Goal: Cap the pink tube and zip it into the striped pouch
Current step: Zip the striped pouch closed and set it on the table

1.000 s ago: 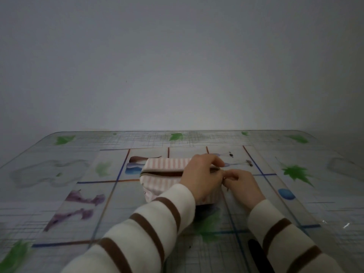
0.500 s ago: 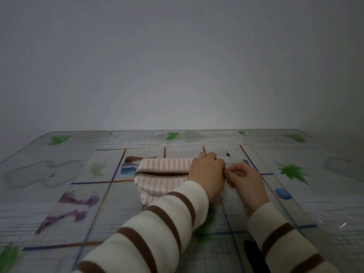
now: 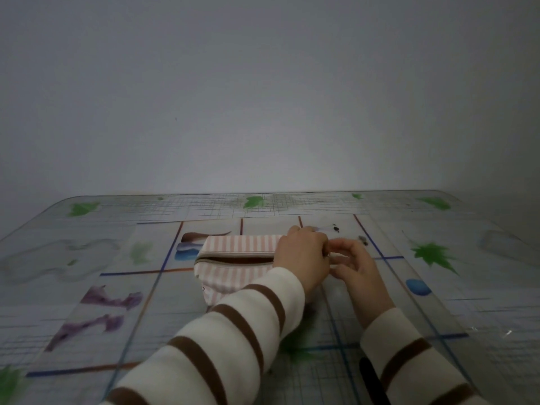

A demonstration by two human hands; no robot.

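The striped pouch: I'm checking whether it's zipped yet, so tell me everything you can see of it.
The striped pouch is soft-looking fabric in pink and white stripes, lying on the patterned table. Its zip runs along the top and gapes open, dark inside. The left hand covers its right end, and the right hand pinches close beside. No pink tube shows.

A leaf-patterned table carries the striped pouch.

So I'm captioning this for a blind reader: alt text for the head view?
Two hands in striped sleeves meet at the right end of a pink striped pouch on a patterned table, its zipper still gaping; the left hand covers that end, right hand beside it.
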